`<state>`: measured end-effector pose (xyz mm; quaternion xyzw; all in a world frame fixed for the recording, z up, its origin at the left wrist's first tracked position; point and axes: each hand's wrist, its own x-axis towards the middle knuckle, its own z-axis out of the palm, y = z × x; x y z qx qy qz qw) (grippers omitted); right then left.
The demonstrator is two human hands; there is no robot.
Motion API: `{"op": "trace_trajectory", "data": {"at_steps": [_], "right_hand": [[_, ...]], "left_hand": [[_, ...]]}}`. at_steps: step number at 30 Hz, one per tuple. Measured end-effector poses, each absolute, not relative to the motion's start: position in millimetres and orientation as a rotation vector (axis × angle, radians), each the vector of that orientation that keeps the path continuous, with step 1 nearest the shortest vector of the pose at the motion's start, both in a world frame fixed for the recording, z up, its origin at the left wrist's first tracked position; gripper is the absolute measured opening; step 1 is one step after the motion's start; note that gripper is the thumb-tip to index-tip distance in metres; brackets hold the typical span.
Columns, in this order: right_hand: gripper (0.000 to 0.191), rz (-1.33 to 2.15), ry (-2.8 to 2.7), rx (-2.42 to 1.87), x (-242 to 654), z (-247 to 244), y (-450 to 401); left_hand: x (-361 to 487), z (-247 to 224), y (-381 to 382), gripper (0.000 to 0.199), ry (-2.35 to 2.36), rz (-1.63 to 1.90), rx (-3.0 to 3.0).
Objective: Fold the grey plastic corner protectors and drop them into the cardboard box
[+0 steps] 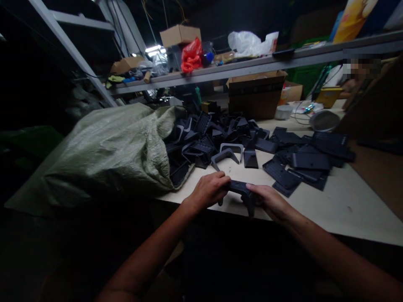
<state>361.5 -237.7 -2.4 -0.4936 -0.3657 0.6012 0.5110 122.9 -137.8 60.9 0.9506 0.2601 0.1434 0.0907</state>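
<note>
Between my two hands is a black U-shaped plastic bracket, held over the front edge of the table. My left hand is closed round its left end. At the other end, my right hand grips the corner, thumb on top. Just beyond the hands, a similar U-shaped bracket lies on the tabletop beside a black angled piece. Farther back spreads a heap of black plastic parts. Flat black plates lie in a loose pile to the right.
A large woven sack lies at the left, its mouth toward the heap. Behind stand a cardboard box and a round tub. A shelf crosses above, bearing a red plastic bag. Part of another person shows at the far right.
</note>
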Motion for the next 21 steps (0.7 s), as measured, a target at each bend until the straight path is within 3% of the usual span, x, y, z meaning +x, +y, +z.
{"op": "trace_trajectory", "data": {"at_steps": [6, 11, 13, 17, 21], "right_hand": [[0.047, 1.263, -0.68, -1.052, 334, -4, -258], [0.043, 1.377, -0.87, -0.976, 291, -11, -275], [0.041, 1.368, -1.124, -1.045, 285, -14, -277], [0.041, 0.57, -1.592, -1.427, 338, -14, -263], [0.06, -0.091, -1.596, -1.946, 433, -26, -220]], "left_hand": [[96, 25, -167, 0.032, 1.03, 1.064, 1.75], [119, -11, -196, 0.066, 0.746, 0.822, 0.966], [132, -13, -201, 0.062, 0.667, 0.932, 0.745], [130, -3, -209, 0.041, 0.618, 1.092, 0.737], [111, 3, -221, 0.046, 0.526, 0.903, 0.921]]}}
